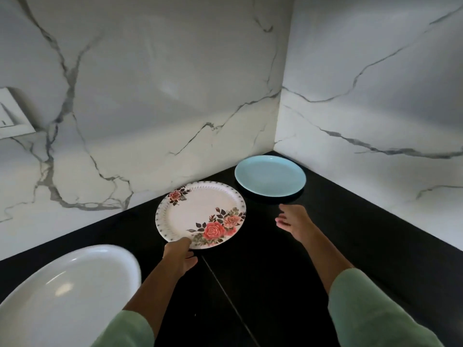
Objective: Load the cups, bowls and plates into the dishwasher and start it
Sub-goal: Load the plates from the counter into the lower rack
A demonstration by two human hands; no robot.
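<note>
A white plate with red roses [198, 211] is tilted up off the black counter, and my left hand [179, 255] grips its near rim. A light blue plate [270, 175] lies flat in the far corner, on top of something dark. My right hand [292, 220] hovers open just in front of the blue plate, fingers spread, touching nothing. A large white oval dish [67, 294] sits at the near left. The dishwasher is out of view.
The black counter [275, 271] runs into a corner between two white marble walls. A seam crosses the counter between my arms. A white wall switch [11, 116] is at the left edge.
</note>
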